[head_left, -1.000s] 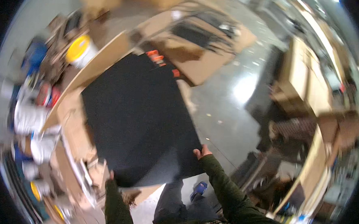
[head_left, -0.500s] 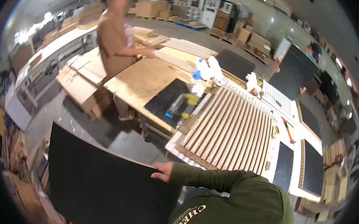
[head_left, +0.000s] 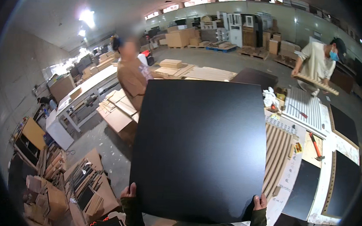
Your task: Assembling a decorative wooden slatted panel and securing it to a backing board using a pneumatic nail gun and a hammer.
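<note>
Big black panel (head_left: 199, 148) fills the middle of the view, held up flat in front of the person, above the slatted worktop (head_left: 279, 149) on the right. Left hand (head_left: 130, 193) clamps the panel's lower left corner, thumb on the face, its grip pinching the edge. Right hand (head_left: 260, 202) takes the lower right corner, fingers curled over the edge. Behind, a person in brown (head_left: 131, 75) stands; far right, another person (head_left: 317, 58) handles a slatted strip (head_left: 317, 83).
</note>
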Demonstrator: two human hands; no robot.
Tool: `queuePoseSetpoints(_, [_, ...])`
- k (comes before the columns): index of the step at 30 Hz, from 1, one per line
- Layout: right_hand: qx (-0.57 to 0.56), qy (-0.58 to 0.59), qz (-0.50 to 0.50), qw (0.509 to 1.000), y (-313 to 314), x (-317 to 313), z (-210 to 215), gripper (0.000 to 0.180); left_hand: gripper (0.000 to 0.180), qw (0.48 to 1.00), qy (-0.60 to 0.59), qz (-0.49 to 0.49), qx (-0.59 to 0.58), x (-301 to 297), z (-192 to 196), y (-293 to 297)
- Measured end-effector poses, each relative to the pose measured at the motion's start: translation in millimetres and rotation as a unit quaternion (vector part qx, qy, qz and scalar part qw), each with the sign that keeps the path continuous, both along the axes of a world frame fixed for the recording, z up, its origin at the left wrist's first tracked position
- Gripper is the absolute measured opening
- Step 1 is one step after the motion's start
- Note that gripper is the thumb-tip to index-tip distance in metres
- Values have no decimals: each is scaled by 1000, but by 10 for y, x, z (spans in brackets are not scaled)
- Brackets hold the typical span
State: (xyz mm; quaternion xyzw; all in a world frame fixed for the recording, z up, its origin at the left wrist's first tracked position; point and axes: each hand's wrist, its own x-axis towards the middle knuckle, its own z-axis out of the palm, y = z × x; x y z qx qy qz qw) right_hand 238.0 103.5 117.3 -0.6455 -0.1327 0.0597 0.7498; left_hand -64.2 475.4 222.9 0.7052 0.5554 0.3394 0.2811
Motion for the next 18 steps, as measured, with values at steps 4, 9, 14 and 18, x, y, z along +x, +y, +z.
queuePoseSetpoints(4, [-20,40,-67,997,-513,-171,163,21,52,997,-3,-77,13,736,148,-135])
queuePoseSetpoints(9, [61,-28,-120,991,-813,-179,-190,37,50,981,3,-195,-11,1309,-223,236])
queuePoseSetpoints(14, [-1,130,-219,967,-841,52,-299,43,53,978,-87,-159,-99,1979,-645,952])
queuePoseSetpoints(18, [95,149,-116,977,-762,156,126,73,54,976,-71,-174,-111,2348,-730,1158])
